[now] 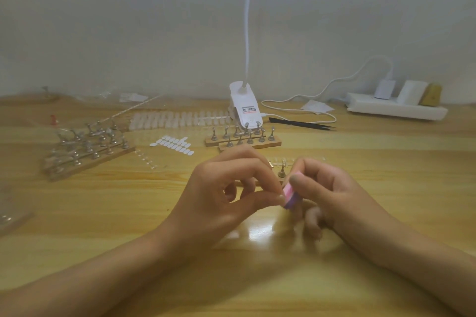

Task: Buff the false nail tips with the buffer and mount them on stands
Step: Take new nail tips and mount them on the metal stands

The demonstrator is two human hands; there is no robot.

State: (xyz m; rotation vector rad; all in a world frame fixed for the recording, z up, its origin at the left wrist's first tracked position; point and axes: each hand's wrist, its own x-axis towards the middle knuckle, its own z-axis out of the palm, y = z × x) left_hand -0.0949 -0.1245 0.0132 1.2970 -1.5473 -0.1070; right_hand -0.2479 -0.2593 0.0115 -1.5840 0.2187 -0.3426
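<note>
Your right hand grips the pink buffer block, thumb on top; your left hand pinches against its face, evidently to steady a nail tip, itself too small to confirm. Stands wait beyond on the table.

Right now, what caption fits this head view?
Right hand holds pink buffer against the left hand's pinch, over a wooden table.

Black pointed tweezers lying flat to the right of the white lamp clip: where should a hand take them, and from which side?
Probably the middle of the black pointed tweezers, pinched across their narrow width from above and from the near side. They lie flat on the table. The white lamp clip crowds their thick left end, and the white cable loops just behind the tips.
</note>
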